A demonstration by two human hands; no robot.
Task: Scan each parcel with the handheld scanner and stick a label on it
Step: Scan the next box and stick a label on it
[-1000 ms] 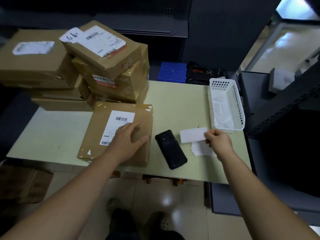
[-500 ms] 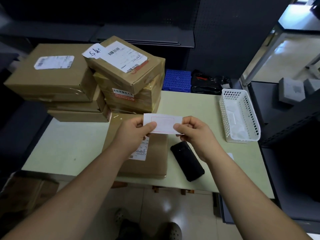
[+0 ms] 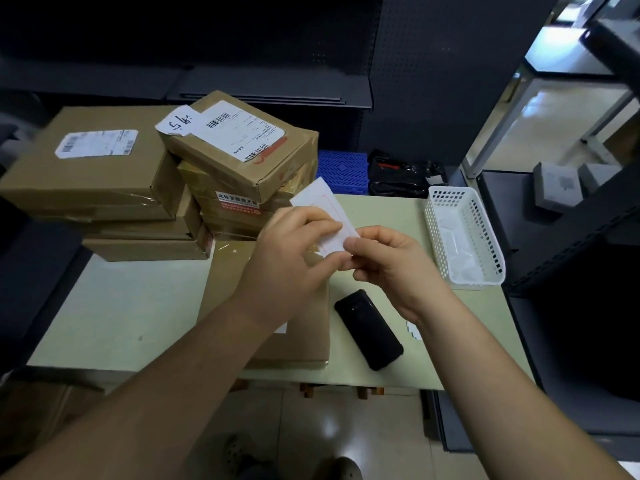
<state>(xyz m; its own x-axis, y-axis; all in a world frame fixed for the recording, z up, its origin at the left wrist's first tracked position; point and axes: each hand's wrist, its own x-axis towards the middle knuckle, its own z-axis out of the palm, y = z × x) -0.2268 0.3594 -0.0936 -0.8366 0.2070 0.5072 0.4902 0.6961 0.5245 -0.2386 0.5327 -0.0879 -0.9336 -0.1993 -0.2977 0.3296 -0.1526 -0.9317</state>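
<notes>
A white label with a faint red outline is held above the table, tilted up toward the far side. My left hand pinches its near part, and my right hand pinches its lower right corner. Beneath my hands a flat brown parcel lies on the pale table; my left forearm hides most of its printed label. The black handheld scanner lies face down just right of that parcel.
Several brown parcels are stacked at the table's back left. A white perforated basket stands at the right edge. A blue crate and a black bag sit behind the table. Dark shelving rises on the right.
My right hand lifted the label from the table's right side; my left hand left the parcel and joined it. The label has since turned from level to tilted.
</notes>
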